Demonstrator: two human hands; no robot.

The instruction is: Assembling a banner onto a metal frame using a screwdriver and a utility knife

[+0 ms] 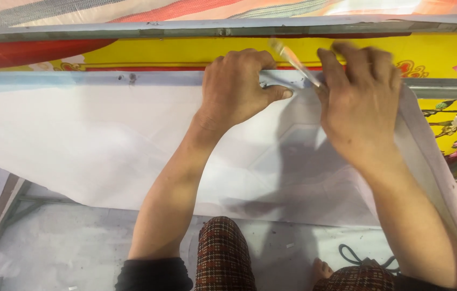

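- Head view, nearest: checked trousers at the bottom edge, both bare forearms reaching away over a white sheet
- Left hand curls over the grey frame bar, thumb pressing the sheet's edge against it; fingers closed on bar and sheet together
- Right hand, just beside the left, is closed on a thin pale tool, blurred, kind unclear
- Tool's long axis slants from upper left down to the right, lower end at the bar between both thumbs
- Bar runs left to right; sheet hangs from it toward the person
- Beyond: yellow and red printed banner
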